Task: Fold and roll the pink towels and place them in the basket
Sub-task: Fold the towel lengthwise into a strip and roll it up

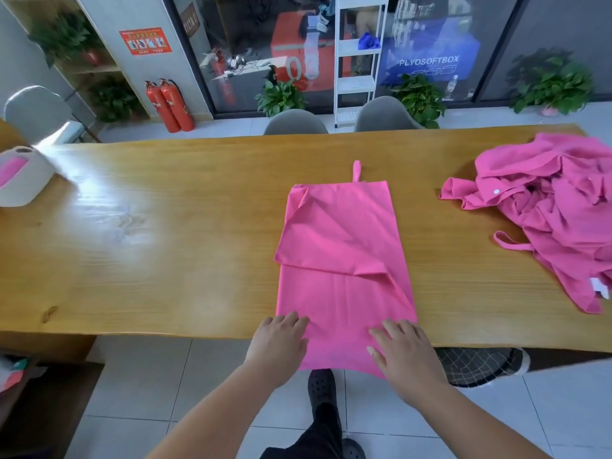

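A pink towel (341,246) lies folded lengthwise on the wooden table (165,233), its hanging loop pointing away and its near end drooping over the front edge. My left hand (278,342) rests on the towel's near left corner with its fingers spread flat. My right hand (404,356) lies flat on the near right corner. A heap of crumpled pink towels (556,213) sits at the right end of the table. The white basket (25,180) stands at the far left edge with a pink roll inside.
Two grey chairs (294,122) stand behind the table. A dark round fan-like object (480,364) lies on the floor under the table's front right. Potted plants, fire extinguishers (169,104) and a white rack (359,61) line the back wall.
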A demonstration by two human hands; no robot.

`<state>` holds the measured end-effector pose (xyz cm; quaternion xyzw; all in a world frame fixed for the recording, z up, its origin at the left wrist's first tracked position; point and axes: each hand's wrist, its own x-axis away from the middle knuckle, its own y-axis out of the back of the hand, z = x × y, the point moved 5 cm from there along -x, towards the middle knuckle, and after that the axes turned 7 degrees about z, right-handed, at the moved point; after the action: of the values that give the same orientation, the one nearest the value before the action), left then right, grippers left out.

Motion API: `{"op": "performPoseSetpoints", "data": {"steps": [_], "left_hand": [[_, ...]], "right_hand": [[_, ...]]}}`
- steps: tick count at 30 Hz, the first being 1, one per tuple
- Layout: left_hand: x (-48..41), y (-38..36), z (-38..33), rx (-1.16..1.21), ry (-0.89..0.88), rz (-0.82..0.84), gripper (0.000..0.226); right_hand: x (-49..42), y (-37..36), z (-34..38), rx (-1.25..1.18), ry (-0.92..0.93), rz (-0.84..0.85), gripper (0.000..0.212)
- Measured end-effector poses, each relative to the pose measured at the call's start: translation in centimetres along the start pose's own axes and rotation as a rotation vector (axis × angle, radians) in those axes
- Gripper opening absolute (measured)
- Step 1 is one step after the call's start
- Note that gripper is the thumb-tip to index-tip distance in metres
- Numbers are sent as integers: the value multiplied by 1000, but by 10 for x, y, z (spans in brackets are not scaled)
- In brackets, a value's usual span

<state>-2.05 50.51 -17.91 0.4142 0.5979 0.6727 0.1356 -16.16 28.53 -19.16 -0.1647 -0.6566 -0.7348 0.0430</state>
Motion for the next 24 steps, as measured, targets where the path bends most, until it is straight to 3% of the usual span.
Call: {"op": "performPoseSetpoints", "data": {"steps": [3, 10, 15, 20, 24], "left_hand": [[-15, 5, 9, 22, -41, -30, 50], [-64, 37, 44, 239, 152, -104, 66], [-90, 44, 71, 337, 192, -153, 73], [-109, 49, 86, 407, 158, -226, 74], [-121, 69, 92, 609, 205, -394, 72]], "right_hand": [[-21, 18, 6, -1, 1, -29, 44], [-115, 54, 40, -2, 172, 246, 62], [-159, 59, 58, 66, 219, 286, 61], [-173, 48, 52, 93, 251, 229, 62], [-191, 66, 31, -30, 260, 134, 66]]}}
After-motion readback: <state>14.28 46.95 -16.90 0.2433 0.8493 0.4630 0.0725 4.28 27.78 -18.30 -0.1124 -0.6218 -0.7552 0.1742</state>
